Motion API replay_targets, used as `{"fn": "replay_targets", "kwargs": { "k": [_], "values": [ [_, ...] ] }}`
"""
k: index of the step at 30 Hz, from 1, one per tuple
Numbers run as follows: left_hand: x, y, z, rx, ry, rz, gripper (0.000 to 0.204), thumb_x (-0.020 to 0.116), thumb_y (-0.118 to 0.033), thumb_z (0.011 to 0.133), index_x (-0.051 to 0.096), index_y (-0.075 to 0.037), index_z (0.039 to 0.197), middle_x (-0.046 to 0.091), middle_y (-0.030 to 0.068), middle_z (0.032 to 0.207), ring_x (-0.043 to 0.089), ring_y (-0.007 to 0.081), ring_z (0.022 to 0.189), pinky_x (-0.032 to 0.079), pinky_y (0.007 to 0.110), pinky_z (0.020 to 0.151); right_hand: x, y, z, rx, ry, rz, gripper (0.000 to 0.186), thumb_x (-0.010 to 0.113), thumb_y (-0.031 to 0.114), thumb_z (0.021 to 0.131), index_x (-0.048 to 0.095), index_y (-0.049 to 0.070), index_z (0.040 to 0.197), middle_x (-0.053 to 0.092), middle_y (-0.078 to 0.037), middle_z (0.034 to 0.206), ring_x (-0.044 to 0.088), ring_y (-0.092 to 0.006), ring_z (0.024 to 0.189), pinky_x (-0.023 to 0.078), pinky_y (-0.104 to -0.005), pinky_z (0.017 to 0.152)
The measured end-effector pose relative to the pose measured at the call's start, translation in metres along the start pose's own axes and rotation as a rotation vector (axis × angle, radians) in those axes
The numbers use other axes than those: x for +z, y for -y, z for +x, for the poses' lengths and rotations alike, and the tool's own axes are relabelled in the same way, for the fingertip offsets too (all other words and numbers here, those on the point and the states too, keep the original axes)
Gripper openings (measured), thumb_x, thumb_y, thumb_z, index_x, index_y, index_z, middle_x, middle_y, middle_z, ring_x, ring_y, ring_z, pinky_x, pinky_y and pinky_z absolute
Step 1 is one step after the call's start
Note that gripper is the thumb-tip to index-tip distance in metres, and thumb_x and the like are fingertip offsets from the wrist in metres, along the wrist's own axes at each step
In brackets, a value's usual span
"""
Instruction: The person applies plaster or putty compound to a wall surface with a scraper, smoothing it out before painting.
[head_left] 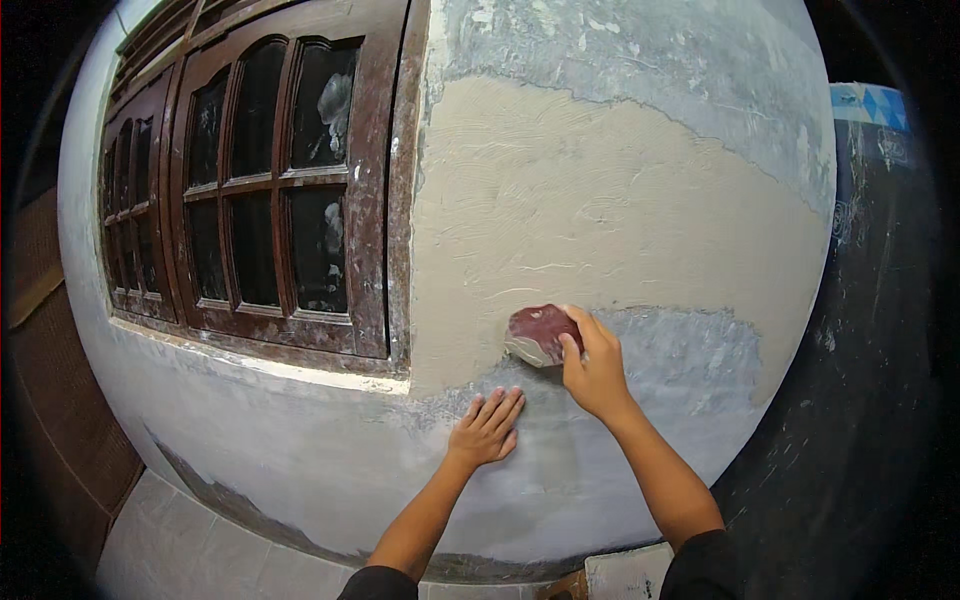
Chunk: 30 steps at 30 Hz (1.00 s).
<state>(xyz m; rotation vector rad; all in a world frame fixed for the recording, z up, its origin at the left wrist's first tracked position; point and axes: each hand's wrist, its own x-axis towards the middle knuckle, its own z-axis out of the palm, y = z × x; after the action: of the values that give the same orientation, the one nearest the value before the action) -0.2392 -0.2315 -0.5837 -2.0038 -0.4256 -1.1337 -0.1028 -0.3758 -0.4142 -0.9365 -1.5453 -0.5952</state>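
Observation:
My right hand (597, 372) grips a dark red, flat plastering scraper (541, 334) by its right side. Cream-coloured putty clings to the scraper's lower left edge. The tool lies against the wall, near the lower border of a broad patch of cream putty (610, 215). Below and to the left, my left hand (486, 428) rests on the bare grey wall (400, 470), fingers stretched out and holding nothing. The putty is ridged with swirling marks and reaches from the window frame to the wall's right edge.
A brown wooden window (270, 185) with putty-smeared panes fills the wall's upper left, its pale sill (260, 360) underneath. Grey floor tiles (190, 545) run along the wall's foot. A whitish board or box (628, 574) sits at the bottom. Dark splattered wall (830, 400) stands right.

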Motion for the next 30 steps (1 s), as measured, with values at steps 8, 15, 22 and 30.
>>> {"fn": "replay_targets", "kwargs": {
  "k": [8,15,22,30],
  "values": [
    [0.002,0.001,-0.001,0.011,-0.014,0.028,0.057,0.045,-0.038,0.084,0.048,-0.015,0.136,0.041,0.0025,0.146,0.033,0.0213,0.137,0.011,0.044,0.116,0.017,-0.014,0.006,-0.025,0.090,-0.077,0.026,0.052,0.000,0.083,0.054,-0.003,0.109,0.060,-0.023,0.101,0.056,-0.0413,0.095,0.043,-0.0446,0.083],
    [0.006,0.003,-0.005,-0.007,-0.001,0.035,0.056,0.045,-0.039,0.084,0.049,-0.016,0.136,0.040,0.0017,0.146,0.032,0.0213,0.137,0.012,0.044,0.115,0.002,-0.006,0.023,0.033,-0.170,-0.138,0.028,0.053,-0.001,0.082,0.055,-0.003,0.110,0.061,-0.022,0.100,0.057,-0.0409,0.093,0.044,-0.0453,0.082],
    [0.006,0.001,-0.002,0.005,-0.012,0.047,0.057,0.046,-0.039,0.084,0.049,-0.016,0.136,0.040,0.0019,0.147,0.032,0.0221,0.138,0.012,0.045,0.115,0.020,-0.018,0.019,-0.038,-0.156,-0.157,0.025,0.057,-0.001,0.081,0.057,-0.003,0.106,0.062,-0.022,0.093,0.061,-0.0390,0.085,0.048,-0.0412,0.076],
    [0.008,0.001,-0.005,0.005,-0.003,0.040,0.057,0.046,-0.039,0.084,0.048,-0.015,0.136,0.040,0.0024,0.146,0.031,0.0230,0.138,0.010,0.046,0.116,0.022,-0.007,-0.002,0.032,-0.088,-0.075,0.027,0.056,0.002,0.082,0.056,-0.002,0.109,0.061,-0.023,0.099,0.058,-0.0401,0.092,0.044,-0.0448,0.083]
  ]
}}
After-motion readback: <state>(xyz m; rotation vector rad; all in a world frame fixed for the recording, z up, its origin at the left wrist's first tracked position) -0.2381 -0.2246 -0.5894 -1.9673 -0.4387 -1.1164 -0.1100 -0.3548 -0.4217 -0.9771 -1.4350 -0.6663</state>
